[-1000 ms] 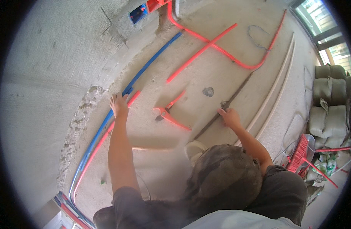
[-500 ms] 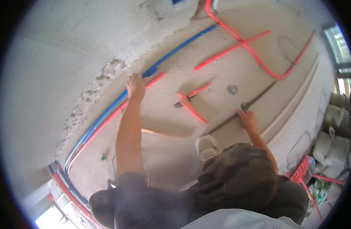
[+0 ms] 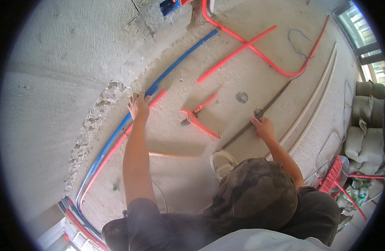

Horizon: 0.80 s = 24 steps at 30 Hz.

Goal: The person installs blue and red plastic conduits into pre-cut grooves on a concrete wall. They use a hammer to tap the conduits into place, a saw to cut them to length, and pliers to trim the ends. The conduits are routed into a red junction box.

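My left hand (image 3: 139,108) reaches to the base of the rough wall, its fingers curled over a blue pipe (image 3: 180,56) lying along the floor. A red pipe (image 3: 158,98) runs close beside the blue one, just under that hand. Farther right, my right hand (image 3: 263,126) has its fingers pinched together at a long dark strip (image 3: 276,98) on the floor, beside a dark lump (image 3: 257,113). Whether anything is between those fingers I cannot make out. Between my hands lies a pipe cutter (image 3: 197,120) with red handles and a grey blade, jaws apart.
Two more red pipes (image 3: 238,53) cross at the far side. Pale strips (image 3: 303,115) lie to my right. A wooden handle (image 3: 169,154) lies by my light shoe (image 3: 222,164). Filled sacks (image 3: 366,142), a red broom (image 3: 332,175) and debris are at the right edge.
The whole view has shifted a little, so the scene sits lower and more to the left. Both hands keep their places against the pipe and the strip.
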Available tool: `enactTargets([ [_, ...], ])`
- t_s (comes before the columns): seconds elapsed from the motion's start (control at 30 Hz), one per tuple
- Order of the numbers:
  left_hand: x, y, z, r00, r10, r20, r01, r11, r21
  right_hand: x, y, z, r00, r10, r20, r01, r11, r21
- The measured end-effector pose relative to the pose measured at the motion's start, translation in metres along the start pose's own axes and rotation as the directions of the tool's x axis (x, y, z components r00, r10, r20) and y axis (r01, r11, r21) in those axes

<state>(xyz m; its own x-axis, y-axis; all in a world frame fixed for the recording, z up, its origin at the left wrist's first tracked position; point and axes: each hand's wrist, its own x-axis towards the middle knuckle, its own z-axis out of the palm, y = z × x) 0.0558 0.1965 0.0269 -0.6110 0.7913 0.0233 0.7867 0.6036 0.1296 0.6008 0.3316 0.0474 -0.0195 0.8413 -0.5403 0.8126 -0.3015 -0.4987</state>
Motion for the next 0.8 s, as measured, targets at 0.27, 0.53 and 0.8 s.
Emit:
enactTargets([
  [0.27,0.005,0.018,0.006,0.997,0.035,-0.069,-0.038,0.999,-0.036,-0.005,-0.006,-0.005,1.0,0.018,0.024,-0.017,1.0,-0.02],
  [0.53,0.004,0.01,0.013,0.999,0.019,-0.038,-0.019,1.0,-0.007,-0.006,-0.014,-0.005,0.999,0.041,-0.009,-0.041,0.999,0.018],
  [0.8,0.011,0.027,-0.003,1.0,0.012,0.021,-0.011,0.999,-0.037,0.006,0.013,0.003,0.997,-0.074,-0.003,0.074,0.996,0.056],
])
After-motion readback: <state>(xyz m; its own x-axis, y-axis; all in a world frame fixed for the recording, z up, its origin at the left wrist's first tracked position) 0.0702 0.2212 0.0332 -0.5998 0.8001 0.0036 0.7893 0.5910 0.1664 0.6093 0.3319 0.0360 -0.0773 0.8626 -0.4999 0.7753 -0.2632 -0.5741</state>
